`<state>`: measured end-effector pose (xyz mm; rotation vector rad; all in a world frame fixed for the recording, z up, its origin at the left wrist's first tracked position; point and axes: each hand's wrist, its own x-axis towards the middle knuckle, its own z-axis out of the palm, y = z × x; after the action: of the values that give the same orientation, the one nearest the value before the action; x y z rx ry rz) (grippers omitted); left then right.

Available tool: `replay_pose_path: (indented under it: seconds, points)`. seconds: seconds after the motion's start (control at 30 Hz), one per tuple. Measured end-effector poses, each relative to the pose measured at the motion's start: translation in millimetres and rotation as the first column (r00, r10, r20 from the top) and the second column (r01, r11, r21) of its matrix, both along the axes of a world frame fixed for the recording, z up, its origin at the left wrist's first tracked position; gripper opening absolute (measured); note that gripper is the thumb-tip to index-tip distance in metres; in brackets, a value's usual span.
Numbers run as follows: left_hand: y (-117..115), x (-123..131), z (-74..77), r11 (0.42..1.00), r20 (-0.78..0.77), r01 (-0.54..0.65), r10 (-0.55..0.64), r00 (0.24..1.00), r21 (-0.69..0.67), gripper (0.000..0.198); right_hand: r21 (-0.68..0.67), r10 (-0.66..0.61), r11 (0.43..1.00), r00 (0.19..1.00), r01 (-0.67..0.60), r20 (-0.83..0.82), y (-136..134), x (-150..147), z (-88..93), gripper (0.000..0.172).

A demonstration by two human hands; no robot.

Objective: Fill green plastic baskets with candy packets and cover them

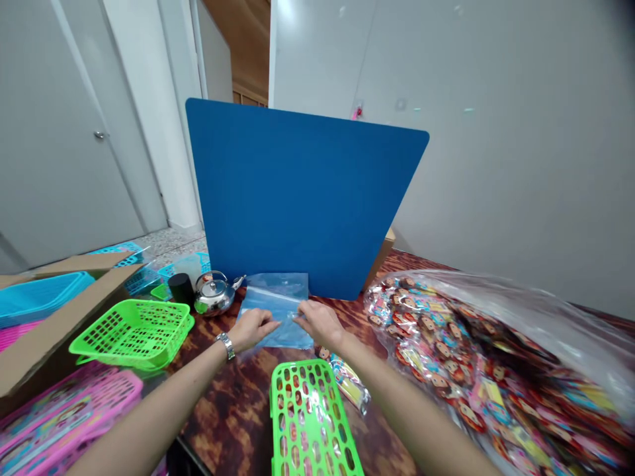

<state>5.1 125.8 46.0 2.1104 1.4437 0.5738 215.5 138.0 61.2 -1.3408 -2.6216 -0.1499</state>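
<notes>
A clear plastic bag, part of a flat stack of bags, lies in front of the blue board. My left hand, with a metal watch on its wrist, has its fingers pinched together at the bag's left side. Opposite it, my right hand pinches the bag near its right edge. Close below the hands is a green plastic basket with oval holes, and colourful things show through it. A wrapped packet with a doll figure lies between that basket and my right forearm.
A large blue board stands upright at the back. Left are a steel kettle, a black cylinder, a green basket, pink baskets and a cardboard box. A big plastic sack of doll packets fills the right.
</notes>
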Motion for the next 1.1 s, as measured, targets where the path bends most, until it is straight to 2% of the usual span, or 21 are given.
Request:
replay_pose_path:
  seconds: [0.07,0.17,0.23,0.3,0.37,0.43,0.5,0.57,0.63,0.7,0.73,0.87,0.93,1.0,1.1]
  points:
    - [-3.1,-1.9,1.2,1.000,0.049,-0.028,0.028,0.998,-0.006,0.045,0.156,0.130,0.980,0.990,-0.121,-0.048,-8.6,-0.9,0.0,0.030]
    - [-7.5,-1.5,4.6,0.999,0.113,-0.016,0.021,0.993,-0.037,0.049,0.372,0.327,0.882,0.944,-0.290,-0.037,-16.5,-3.7,-1.8,0.024]
    - [-11.8,0.0,9.0,0.999,0.139,0.014,-0.007,0.990,-0.048,0.051,0.402,0.327,0.867,0.945,-0.295,-0.013,-17.1,-5.5,-1.0,0.016]
    - [-16.6,0.7,14.0,0.998,0.146,0.036,-0.030,0.989,-0.042,0.053,0.390,0.293,0.880,0.956,-0.273,0.007,-16.8,-6.5,3.1,0.011]
    - [-20.2,-0.9,18.5,0.999,0.134,0.024,-0.020,0.991,-0.025,0.054,0.406,0.285,0.872,0.958,-0.275,0.036,-19.4,-6.8,9.6,0.010]
    - [-20.8,-5.6,22.9,0.999,0.103,-0.036,0.035,0.994,0.006,0.054,0.463,0.331,0.821,0.940,-0.333,0.090,-27.0,-6.9,15.5,0.015]
    - [-17.9,-12.8,28.7,0.987,0.059,-0.141,0.137,0.989,0.072,0.051,0.506,0.428,0.736,0.888,-0.450,0.167,-38.5,-7.3,17.9,0.019]
    - [-13.2,-20.1,37.4,0.950,0.014,-0.260,0.261,0.965,0.175,0.045,0.498,0.520,0.652,0.815,-0.572,0.255,-50.5,-8.0,16.3,0.022]
    - [-10.0,-24.5,49.4,0.893,-0.022,-0.345,0.366,0.930,0.289,0.041,0.465,0.561,0.602,0.758,-0.649,0.333,-59.6,-8.8,13.2,0.022]
    - [-11.1,-23.8,63.5,0.837,-0.050,-0.373,0.426,0.903,0.400,0.039,0.434,0.536,0.614,0.752,-0.659,0.385,-64.2,-9.4,12.5,0.023]
    - [-13.5,-21.6,70.5,0.811,-0.063,-0.367,0.441,0.895,0.456,0.038,0.427,0.497,0.649,0.776,-0.630,0.388,-65.2,-9.6,14.0,0.023]
    - [-29.0,-7.0,91.2,0.721,-0.147,-0.240,0.429,0.891,0.650,0.040,0.361,0.264,0.867,0.931,-0.344,0.253,-66.2,-9.4,29.2,0.027]
    - [-35.5,-0.5,94.3,0.690,-0.208,-0.143,0.399,0.893,0.709,0.042,0.283,0.182,0.935,0.973,-0.216,0.140,-68.3,-9.2,36.7,0.028]
    - [-39.5,4.4,92.9,0.660,-0.263,-0.052,0.368,0.892,0.749,0.042,0.289,0.101,0.952,0.995,-0.103,0.021,-71.2,-10.0,40.3,0.027]
    - [-42.8,9.6,86.5,0.612,-0.320,0.050,0.340,0.885,0.789,0.039,0.457,0.033,0.889,0.994,0.018,-0.103,-74.1,-13.3,40.7,0.029]
